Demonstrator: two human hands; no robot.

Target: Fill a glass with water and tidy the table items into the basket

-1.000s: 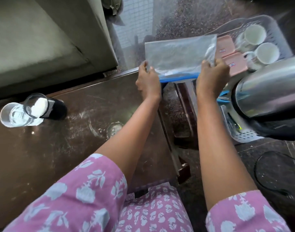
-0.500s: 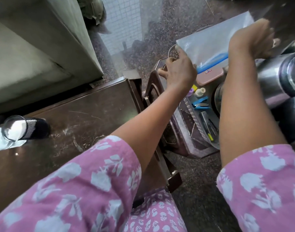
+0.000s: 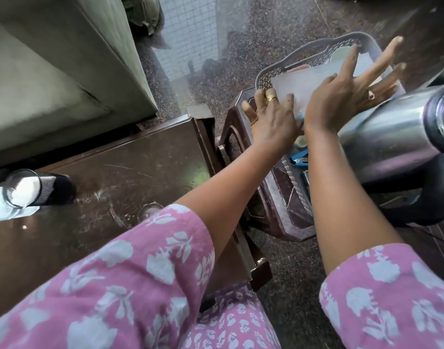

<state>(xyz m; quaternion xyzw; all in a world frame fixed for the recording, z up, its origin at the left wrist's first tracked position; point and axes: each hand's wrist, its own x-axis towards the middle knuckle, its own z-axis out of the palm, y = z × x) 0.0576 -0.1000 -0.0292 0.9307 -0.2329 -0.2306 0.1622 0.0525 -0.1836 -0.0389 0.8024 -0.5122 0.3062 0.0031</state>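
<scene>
A clear plastic zip bag (image 3: 306, 83) with a blue seal lies flat in the grey plastic basket (image 3: 281, 69) at the upper right. My right hand (image 3: 352, 89) rests on top of the bag with its fingers spread flat. My left hand (image 3: 271, 117) touches the bag's near left edge, fingers curled at the basket's rim. On the brown table (image 3: 130, 167) at the far left, a clear glass (image 3: 4, 205) stands beside a dark cup with something white in it (image 3: 39, 187).
A steel kettle (image 3: 392, 139) stands right of my right arm, very close. The basket sits on a brown plastic stool (image 3: 273, 205) and also holds small tools and a white cup. A grey-green sofa (image 3: 52, 71) lies beyond the table.
Both hands carried the zip bag from above the table's edge to the right and down into the basket. My right hand opened flat on it. The view swung right.
</scene>
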